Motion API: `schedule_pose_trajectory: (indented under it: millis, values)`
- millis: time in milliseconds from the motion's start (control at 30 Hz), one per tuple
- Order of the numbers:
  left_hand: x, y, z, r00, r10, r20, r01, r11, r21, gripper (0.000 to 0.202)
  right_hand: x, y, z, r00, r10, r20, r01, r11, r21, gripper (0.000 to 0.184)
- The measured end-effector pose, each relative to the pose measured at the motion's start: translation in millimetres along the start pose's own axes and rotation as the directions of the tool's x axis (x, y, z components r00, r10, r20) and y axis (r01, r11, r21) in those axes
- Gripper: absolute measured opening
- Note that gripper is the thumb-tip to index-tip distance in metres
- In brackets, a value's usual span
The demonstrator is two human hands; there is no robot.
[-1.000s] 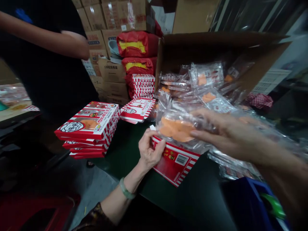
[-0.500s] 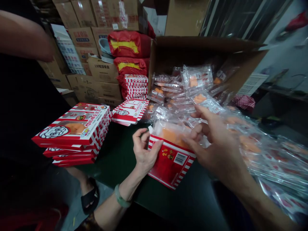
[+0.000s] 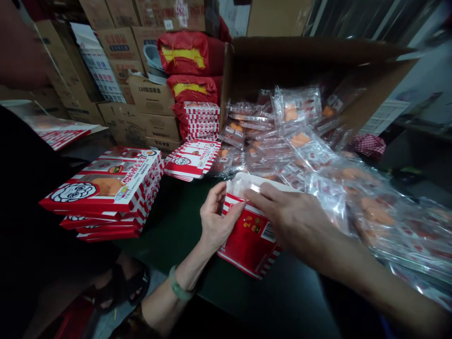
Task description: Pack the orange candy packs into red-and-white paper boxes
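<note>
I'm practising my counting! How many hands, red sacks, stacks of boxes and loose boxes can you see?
Hands: 2 (left hand, right hand)
Red sacks with yellow bands: 2
Stacks of red-and-white boxes: 3
Box between the hands: 1
Total: 8

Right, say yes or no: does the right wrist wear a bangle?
No: the right hand shows a bare wrist; the green bangle sits on the left hand.
</note>
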State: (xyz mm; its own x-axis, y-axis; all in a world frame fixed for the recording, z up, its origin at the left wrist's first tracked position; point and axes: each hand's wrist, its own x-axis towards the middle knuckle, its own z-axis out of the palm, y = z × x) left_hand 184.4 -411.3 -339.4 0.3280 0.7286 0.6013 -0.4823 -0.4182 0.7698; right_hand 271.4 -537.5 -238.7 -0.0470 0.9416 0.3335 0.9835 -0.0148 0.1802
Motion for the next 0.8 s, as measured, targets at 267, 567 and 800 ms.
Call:
schedule_pose_trajectory:
  millis: [267,567,800]
  values:
    - [-5,-3,-2.6,0.997,0.062,0.050,-0.069,0.987,0.143,0.052,-14,3,8,0.965,0.170,-0.199,-0.087,0.925,0.370,0.010]
    - [7,16,15.8,0.999,-0.038,-0.011,0.038,0.998,0.051,0.027,2,26,-21,0.991,0.131,-0.036,-0.109,0.921,0.374,0.007]
    - [5,16,20.6,0.999,0.013,0.041,-0.015,0.998,0.054,0.023,3,32,-23,0.996,0.005,-0.090,0.020,0.962,0.272,0.016]
